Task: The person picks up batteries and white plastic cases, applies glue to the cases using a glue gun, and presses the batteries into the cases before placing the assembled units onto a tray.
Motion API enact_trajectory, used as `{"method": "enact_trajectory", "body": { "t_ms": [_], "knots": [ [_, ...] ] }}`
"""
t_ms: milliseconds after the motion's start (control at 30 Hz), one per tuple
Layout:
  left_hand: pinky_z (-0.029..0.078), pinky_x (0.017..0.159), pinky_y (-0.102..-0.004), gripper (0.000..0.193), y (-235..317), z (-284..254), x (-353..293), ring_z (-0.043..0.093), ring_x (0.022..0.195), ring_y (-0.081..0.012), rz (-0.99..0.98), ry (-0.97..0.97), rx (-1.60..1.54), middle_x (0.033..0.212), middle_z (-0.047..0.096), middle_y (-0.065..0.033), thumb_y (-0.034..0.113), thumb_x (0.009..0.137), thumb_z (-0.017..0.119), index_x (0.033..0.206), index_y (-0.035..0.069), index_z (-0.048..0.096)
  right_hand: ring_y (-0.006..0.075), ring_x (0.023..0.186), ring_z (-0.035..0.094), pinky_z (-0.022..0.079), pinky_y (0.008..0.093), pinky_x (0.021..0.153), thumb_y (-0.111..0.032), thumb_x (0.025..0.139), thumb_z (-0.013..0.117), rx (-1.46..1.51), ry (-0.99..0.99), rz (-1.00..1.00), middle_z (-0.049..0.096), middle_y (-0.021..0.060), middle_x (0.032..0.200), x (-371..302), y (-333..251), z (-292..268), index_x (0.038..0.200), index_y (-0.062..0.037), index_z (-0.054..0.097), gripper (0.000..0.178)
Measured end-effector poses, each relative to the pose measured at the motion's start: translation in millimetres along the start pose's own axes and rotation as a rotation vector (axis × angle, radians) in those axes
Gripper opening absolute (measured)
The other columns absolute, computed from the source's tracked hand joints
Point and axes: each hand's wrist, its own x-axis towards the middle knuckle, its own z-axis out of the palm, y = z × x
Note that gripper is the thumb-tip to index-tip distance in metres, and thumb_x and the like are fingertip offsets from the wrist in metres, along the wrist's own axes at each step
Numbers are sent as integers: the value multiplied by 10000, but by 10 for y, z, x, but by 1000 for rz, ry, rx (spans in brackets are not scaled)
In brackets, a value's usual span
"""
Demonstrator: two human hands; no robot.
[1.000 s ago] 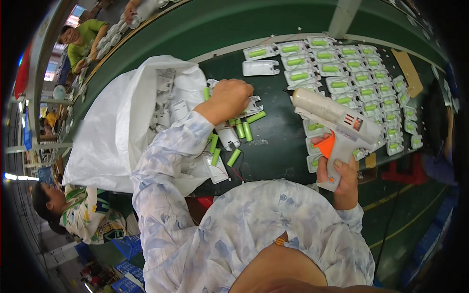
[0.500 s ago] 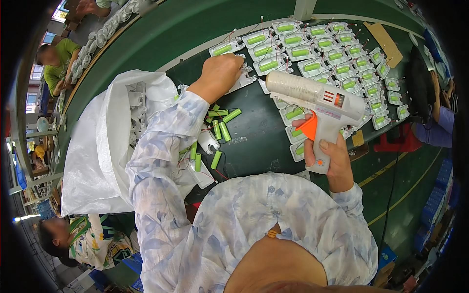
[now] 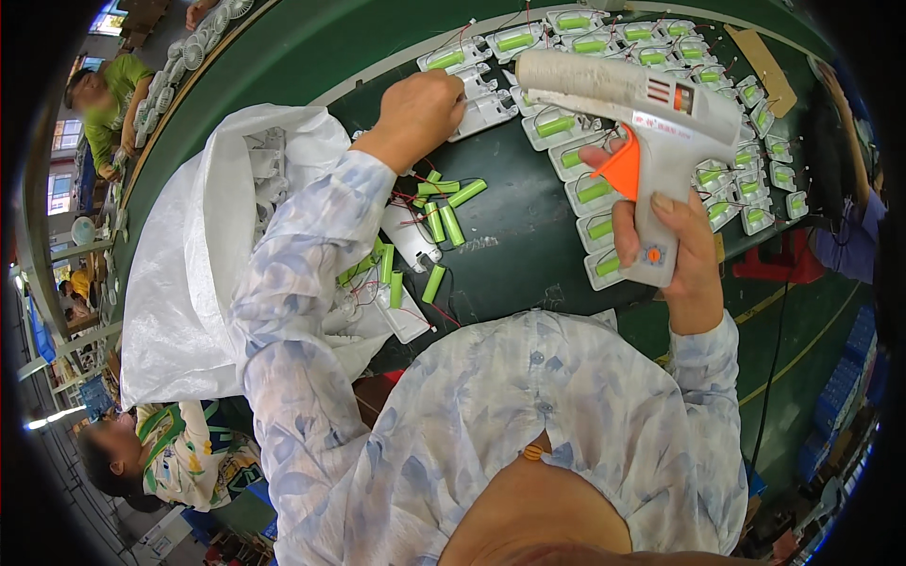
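Observation:
My right hand grips a white hot glue gun by its handle, with fingers by the orange trigger. The gun's barrel points left over the rows of parts. My left hand is closed at the far side of the table, its fingertips hidden beside a white plastic shell that has no battery in it. Just beyond it lies a shell with a green battery. Loose green batteries with thin wires lie on the table nearer to me, below my left hand.
Many white shells with green batteries stand in rows at the right. A white plastic sack of white parts leans at the left. A brown cardboard strip lies far right. Other people work around the dark green table.
The view has shifted, so the table's things sit higher in the picture. My left hand has moved slightly left along the shells; the glue gun has moved a little right, still in my right hand.

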Motion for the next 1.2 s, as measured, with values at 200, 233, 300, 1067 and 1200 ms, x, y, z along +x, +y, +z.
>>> {"method": "enact_trajectory", "body": {
  "t_ms": [200, 233, 300, 1067, 1200],
  "knots": [
    [534, 710, -437, 178, -125, -194, 32, 668, 806, -334, -11, 14, -226, 870, 694, -132, 222, 823, 643, 879, 68, 712, 135, 609, 571, 495, 263, 548, -242, 919, 538, -151, -109, -26, 555, 240, 1338, 225, -222, 24, 1393, 41, 397, 569],
    [532, 715, -428, 182, -191, -355, -3, 668, 805, -328, -33, -40, -261, 883, 698, -131, 217, 825, 650, 900, 67, 721, 135, 609, 571, 495, 263, 548, -242, 919, 538, -145, -112, -22, 555, 240, 1338, 272, -260, 48, 1393, 41, 397, 569],
    [528, 714, -427, 168, -250, -694, -120, 668, 791, -330, 11, -192, -284, 869, 697, -135, 190, 831, 644, 917, 67, 719, 123, 597, 563, 490, 257, 547, -244, 923, 533, -246, -124, -38, 617, 211, 1241, 347, -353, 100, 1389, 38, 406, 559],
    [523, 522, -265, 121, -1042, -1036, -132, 618, 545, -120, -454, -377, -611, 655, 651, -60, 122, 827, 659, 799, 4, 655, 142, 584, 584, 444, 255, 521, -217, 928, 559, -425, -123, 188, 620, 91, 713, 612, -393, 1, 1219, 24, 558, 378],
    [524, 525, -293, 102, -945, -798, 62, 637, 546, -170, -495, -528, -388, 654, 663, -94, 126, 796, 629, 767, 30, 644, 140, 570, 572, 443, 261, 525, -193, 918, 568, -443, -56, 213, 613, 82, 716, 712, -306, 78, 1229, 11, 541, 373]
  ]
}}
